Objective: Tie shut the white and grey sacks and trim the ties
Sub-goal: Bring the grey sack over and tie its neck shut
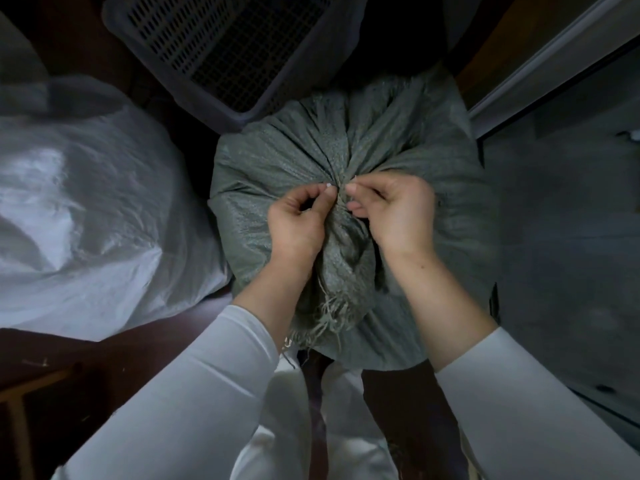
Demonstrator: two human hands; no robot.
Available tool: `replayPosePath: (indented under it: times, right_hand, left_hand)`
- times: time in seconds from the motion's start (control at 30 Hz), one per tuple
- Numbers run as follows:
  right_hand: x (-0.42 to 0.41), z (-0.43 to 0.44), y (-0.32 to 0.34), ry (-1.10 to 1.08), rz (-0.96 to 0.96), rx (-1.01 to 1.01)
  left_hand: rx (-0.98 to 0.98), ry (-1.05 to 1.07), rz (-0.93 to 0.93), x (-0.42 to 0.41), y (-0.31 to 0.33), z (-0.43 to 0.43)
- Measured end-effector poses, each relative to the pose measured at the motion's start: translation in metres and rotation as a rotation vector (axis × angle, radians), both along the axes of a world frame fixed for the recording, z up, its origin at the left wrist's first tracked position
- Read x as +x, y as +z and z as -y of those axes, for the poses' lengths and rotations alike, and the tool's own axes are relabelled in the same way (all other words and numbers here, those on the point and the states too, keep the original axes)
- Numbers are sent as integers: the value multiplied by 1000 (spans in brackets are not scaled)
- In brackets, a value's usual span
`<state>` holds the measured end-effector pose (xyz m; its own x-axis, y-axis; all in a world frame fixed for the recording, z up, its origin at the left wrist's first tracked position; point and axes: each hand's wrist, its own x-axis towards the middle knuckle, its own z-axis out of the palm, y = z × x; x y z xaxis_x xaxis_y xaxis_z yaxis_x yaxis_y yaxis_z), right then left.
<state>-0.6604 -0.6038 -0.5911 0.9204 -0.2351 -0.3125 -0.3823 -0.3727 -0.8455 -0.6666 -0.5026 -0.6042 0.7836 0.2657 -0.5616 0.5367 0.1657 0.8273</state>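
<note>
The grey sack (pixel 277 161) stands in the middle of the view, directly in front of the person, its mouth gathered into a bunched neck with folds radiating outward. The left hand (pixel 298 220) and the right hand (pixel 398 213) meet at that neck. Each grip is clamped, fingers curled and fingertips pinching the bunched fabric (a tie cannot be made out there). The frayed edge (pixel 332 317) of the sack hangs toward the person, between the forearms. The white sack (pixel 86 209) lies just beside the grey one, on its left. A dark slotted basket (pixel 221 46) sits beyond both.
</note>
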Motion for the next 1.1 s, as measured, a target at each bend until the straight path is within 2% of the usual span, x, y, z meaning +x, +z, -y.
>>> replayPosePath:
  times: [0.17,0.43,0.63,0.87,1.1]
  right_hand:
    - [-7,-4,-4,-6,113,73]
    - [7,-3,-14,12,-47,268]
    - [8,-3,-24,55,-81,250]
    - [16,-2,-26,121,-57,121]
    - [18,-2,-28,77,-104,152]
  left_hand:
    - [-78,34,-28,0,-2,-3]
    - [-62,-39,-27,0,-10,-9]
    - [-90,-124,-16,2,-12,-19]
    - [-20,-61,10,3,-16,-13]
    - [42,-50,-21,7,-21,-9]
